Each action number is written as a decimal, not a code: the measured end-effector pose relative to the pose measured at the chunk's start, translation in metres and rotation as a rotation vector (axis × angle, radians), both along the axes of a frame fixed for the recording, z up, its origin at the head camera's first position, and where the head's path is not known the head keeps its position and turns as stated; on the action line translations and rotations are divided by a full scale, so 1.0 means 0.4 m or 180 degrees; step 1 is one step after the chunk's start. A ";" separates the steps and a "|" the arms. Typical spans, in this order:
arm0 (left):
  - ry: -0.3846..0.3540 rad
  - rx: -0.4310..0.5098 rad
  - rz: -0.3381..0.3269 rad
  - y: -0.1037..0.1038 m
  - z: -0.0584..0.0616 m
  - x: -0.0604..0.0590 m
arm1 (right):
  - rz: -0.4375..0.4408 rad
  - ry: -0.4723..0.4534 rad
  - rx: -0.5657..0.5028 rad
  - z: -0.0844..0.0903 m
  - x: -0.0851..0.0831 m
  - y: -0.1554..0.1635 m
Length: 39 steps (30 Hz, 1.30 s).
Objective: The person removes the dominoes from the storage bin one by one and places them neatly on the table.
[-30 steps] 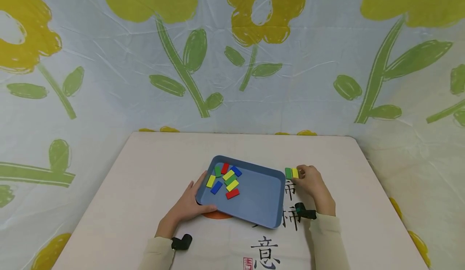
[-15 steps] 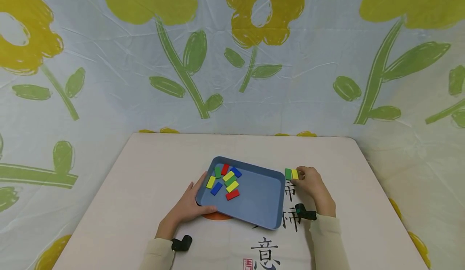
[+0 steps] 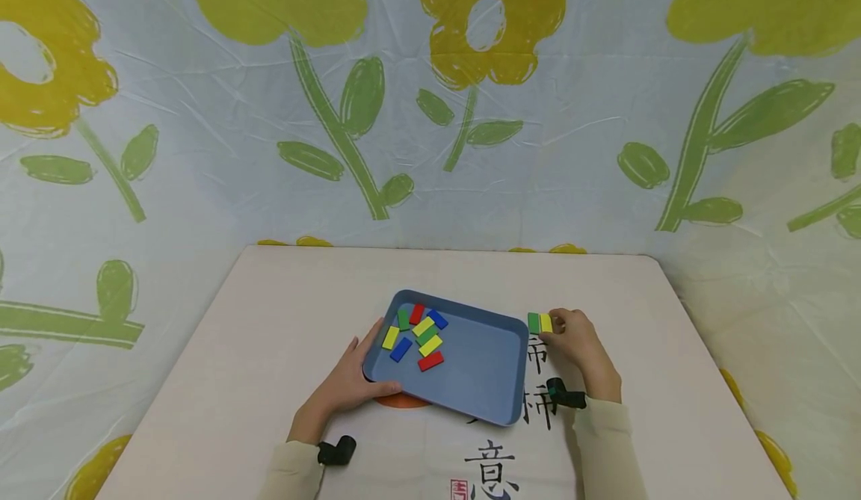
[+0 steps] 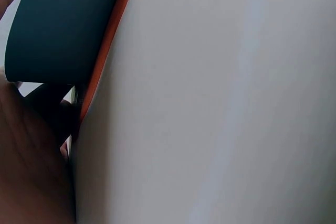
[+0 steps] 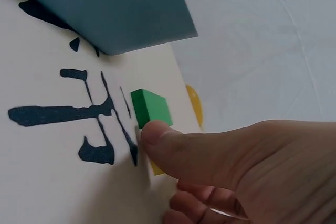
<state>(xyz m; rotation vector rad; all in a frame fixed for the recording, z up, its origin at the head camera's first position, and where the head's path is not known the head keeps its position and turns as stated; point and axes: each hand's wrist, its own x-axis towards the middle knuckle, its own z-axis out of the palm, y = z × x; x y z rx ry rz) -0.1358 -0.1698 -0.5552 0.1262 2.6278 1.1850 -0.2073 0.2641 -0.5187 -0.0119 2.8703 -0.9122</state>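
Note:
With thumb on the near edge and fingers along the left side, my left hand (image 3: 350, 377) holds the corner of a blue-grey tray (image 3: 477, 365). In the left wrist view the tray wall (image 4: 60, 30) lies between thumb and fingers. My right hand (image 3: 580, 341) pinches a yellow block (image 3: 545, 323) on the table, right of the tray. A green block (image 3: 534, 323) lies against its left side. From the right wrist, the thumb hides most of the yellow block, while the green block (image 5: 152, 108) shows beyond the thumb tip.
Several red, blue, green and yellow blocks (image 3: 430, 344) lie loose in the tray's left half. Black characters (image 3: 494, 470) are printed on the pale table cover (image 3: 289, 321). A flower-print cloth (image 3: 538, 208) hangs behind and beside the table.

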 end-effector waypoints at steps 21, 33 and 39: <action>0.0032 -0.0004 -0.0042 -0.003 0.008 0.004 | 0.0866 0.0391 -0.0298 0.108 -0.001 -0.282; 0.0027 0.0012 -0.0047 -0.007 0.006 0.001 | 0.1566 -0.0001 -0.0247 0.049 -0.032 -0.421; 0.0038 -0.0010 -0.0061 -0.009 0.006 0.002 | 0.1526 -0.0033 -0.0036 0.051 -0.011 -0.421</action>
